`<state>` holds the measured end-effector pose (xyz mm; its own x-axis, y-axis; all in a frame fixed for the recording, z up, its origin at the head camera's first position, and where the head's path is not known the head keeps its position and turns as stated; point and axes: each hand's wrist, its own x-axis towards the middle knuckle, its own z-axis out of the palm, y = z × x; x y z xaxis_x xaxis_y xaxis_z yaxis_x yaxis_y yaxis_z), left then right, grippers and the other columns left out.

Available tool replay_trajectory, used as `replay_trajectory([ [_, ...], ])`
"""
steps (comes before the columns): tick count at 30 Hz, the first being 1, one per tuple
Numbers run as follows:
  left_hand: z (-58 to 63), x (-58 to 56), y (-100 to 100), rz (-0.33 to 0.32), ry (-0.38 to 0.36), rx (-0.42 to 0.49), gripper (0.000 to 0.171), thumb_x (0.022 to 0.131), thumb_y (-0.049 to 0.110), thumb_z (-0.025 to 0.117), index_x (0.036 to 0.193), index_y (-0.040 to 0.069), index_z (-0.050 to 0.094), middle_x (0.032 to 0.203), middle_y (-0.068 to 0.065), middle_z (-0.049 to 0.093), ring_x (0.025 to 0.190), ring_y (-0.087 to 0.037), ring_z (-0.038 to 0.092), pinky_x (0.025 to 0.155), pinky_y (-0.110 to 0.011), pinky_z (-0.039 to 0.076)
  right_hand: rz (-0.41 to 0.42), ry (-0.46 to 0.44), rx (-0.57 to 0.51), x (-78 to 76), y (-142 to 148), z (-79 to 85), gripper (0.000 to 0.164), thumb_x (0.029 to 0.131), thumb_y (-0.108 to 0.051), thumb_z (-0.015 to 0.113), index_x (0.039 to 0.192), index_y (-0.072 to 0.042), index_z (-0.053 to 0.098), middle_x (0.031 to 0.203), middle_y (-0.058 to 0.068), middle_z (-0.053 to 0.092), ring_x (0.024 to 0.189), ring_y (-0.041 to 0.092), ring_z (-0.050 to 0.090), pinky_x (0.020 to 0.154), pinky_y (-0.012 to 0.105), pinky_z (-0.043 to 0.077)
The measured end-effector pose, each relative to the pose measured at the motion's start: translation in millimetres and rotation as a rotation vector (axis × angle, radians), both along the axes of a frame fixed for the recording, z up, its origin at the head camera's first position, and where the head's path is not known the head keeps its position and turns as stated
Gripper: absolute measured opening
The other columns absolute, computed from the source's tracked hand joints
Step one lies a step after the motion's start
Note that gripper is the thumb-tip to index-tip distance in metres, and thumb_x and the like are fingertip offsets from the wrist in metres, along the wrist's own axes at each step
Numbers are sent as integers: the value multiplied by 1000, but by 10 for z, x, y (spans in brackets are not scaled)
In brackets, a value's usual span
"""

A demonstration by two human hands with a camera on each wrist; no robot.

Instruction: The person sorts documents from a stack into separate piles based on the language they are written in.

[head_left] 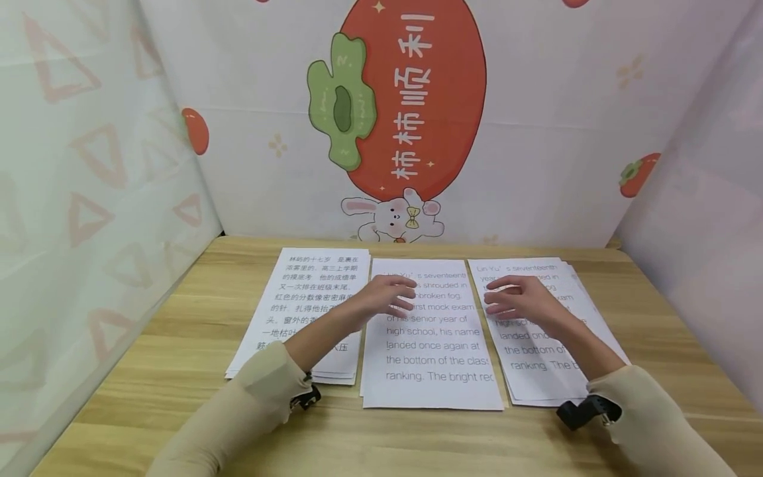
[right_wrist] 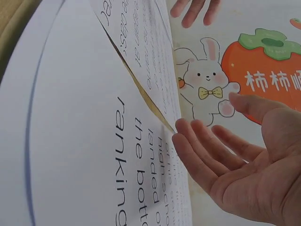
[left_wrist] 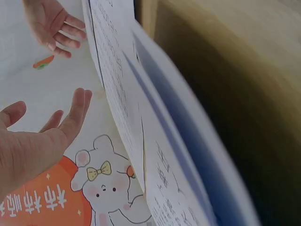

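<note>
Three stacks of printed paper lie side by side on a wooden table. Chinese text covers the left stack (head_left: 298, 298); the middle stack (head_left: 429, 351) and the right stack (head_left: 533, 351) carry large English print. My left hand (head_left: 381, 296) hovers at the upper left of the middle stack, fingers loosely bent, holding nothing. Over the upper part of the right stack is my right hand (head_left: 520, 301), its relaxed fingers pointing inward. The right wrist view shows that hand (right_wrist: 249, 174) apart from the sheets, its palm bare. Parts of the text are hidden beneath both hands and forearms.
Behind the wooden table (head_left: 179, 391) hangs a white backdrop (head_left: 256, 179) with a red persimmon and a rabbit printed on it. Pale cloth walls stand at both sides. Black wrist cameras, such as the right one (head_left: 587, 411), sit at the sleeve cuffs.
</note>
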<state>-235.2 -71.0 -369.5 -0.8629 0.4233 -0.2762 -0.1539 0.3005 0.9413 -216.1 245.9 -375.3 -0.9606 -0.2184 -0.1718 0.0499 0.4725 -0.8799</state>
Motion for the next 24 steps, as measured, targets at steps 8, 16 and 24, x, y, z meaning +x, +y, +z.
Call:
replay_trajectory([
  [8, 40, 8, -380, 105, -9, -3, 46, 102, 13, 57, 146, -2, 54, 145, -21, 58, 117, -32, 69, 97, -34, 60, -27, -92, 6, -22, -93, -2, 57, 103, -22, 64, 145, 12, 47, 125, 30, 68, 101, 35, 76, 86, 40, 65],
  [16, -43, 0, -652, 150, -65, 56, 47, 104, 9, 50, 148, -7, 47, 149, -28, 49, 123, -38, 64, 102, -37, 58, -87, -175, -71, -7, -99, 6, 56, 103, -18, 63, 146, 12, 44, 119, 26, 72, 96, 32, 77, 82, 37, 65],
  [24, -71, 22, -710, 195, -135, 97, 46, 106, 12, 48, 146, -10, 46, 142, -33, 49, 121, -45, 63, 102, -40, 58, -80, -203, -95, -22, -88, -7, 57, 105, -19, 61, 148, 12, 41, 123, 26, 70, 97, 32, 77, 83, 37, 65],
])
